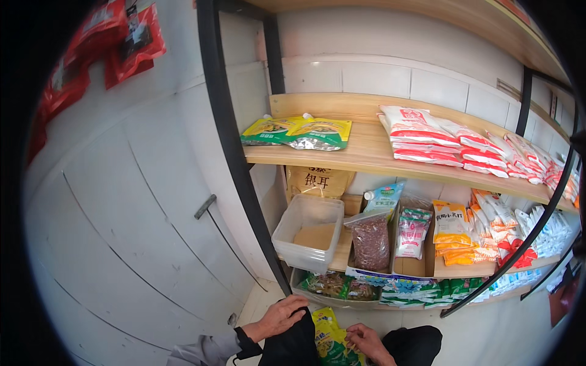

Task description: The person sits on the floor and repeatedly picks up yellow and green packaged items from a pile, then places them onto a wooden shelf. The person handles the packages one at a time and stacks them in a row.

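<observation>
My left hand (278, 316) rests on my left knee, below the black shelf post, with nothing in its grasp. My right hand (366, 342) is between my knees, its curled fingers touching the edge of yellow-green pouches (332, 341) low in front of me; whether it grips one is unclear. More yellow-green spouted pouches (320, 132) lie at the left end of the wooden shelf. To their right are stacks of white-and-red bags (421, 137).
A black post (238, 151) stands at left. Lower shelves hold clear plastic containers (309, 231), a bag of reddish grains (371, 242), orange-white packets (453, 228) and a tray of packaged goods (329, 283). Red bags (137, 45) hang upper left.
</observation>
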Tool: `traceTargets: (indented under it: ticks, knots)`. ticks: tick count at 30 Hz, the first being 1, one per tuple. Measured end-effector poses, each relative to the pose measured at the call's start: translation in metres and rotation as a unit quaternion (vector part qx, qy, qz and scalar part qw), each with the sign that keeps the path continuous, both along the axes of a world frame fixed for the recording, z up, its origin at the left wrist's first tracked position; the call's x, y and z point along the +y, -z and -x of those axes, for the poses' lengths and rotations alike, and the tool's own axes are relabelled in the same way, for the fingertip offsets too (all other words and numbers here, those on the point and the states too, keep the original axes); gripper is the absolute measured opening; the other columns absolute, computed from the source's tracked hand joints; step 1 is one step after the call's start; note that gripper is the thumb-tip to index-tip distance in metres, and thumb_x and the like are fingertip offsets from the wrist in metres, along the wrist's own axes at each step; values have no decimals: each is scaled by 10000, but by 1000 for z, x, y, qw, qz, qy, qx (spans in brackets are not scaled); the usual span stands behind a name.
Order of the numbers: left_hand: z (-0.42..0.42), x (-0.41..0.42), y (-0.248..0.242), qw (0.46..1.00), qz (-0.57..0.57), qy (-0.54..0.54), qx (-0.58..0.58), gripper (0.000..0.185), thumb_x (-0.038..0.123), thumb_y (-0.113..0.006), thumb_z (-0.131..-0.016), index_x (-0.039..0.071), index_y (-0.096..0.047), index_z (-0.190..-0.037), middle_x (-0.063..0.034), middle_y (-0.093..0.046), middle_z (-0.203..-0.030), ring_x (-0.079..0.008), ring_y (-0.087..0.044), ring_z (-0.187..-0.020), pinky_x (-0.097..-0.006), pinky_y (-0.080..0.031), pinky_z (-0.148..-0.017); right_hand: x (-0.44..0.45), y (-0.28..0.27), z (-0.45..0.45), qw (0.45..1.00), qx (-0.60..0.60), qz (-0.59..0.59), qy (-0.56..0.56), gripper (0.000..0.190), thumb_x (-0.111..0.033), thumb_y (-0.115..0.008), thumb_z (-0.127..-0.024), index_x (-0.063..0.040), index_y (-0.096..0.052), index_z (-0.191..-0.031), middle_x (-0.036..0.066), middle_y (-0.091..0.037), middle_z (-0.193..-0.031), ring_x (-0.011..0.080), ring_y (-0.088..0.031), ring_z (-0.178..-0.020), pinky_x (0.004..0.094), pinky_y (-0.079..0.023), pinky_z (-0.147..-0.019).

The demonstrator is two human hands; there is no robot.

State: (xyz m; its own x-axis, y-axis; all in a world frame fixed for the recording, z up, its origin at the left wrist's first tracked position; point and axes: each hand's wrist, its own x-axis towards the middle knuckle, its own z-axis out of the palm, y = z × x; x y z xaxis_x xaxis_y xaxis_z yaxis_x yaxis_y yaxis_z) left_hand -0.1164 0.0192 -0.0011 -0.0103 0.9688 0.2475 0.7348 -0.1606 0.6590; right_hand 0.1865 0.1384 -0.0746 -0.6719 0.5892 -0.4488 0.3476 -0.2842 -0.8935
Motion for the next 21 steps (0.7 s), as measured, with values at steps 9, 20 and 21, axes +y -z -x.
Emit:
traceTargets:
  ticks: [9, 20, 21]
  knots:
    - [-9, 11, 56, 992, -67, -102, 6, 279, 77, -662, -970, 41, -669, -1246, -129, -621, -1322, -349, -663, -1154, -394, -564, -942, -2, 14, -5, 1000, -30, 0, -2, 212, -112, -626, -994, 21, -621, -1159, 102, -711, -958, 192, -714, -836, 321, -552, -696]
    - [-5, 8, 81, 976, -172, -126, 38, 277, -76, -666, -862, -17, -690, -1131, -197, -652, -1239, -360, -683, -1063, -397, -578, -881, 32, -3, -6, 998, -31, -62, -1, 188, -193, -603, -1023, -44, -644, -1129, 31, -698, -923, 118, -674, -787, 273, -540, -631]
    - [-7, 8, 74, 977, -169, -131, -8, 248, -83, -652, -891, -25, -687, -1129, -186, -652, -1221, -341, -682, -1058, -377, -570, -877, 38, -23, 3, 997, -42, -66, 0, 202, -201, -591, -1023, -38, -644, -1131, 40, -704, -925, 123, -680, -789, 272, -540, -632]
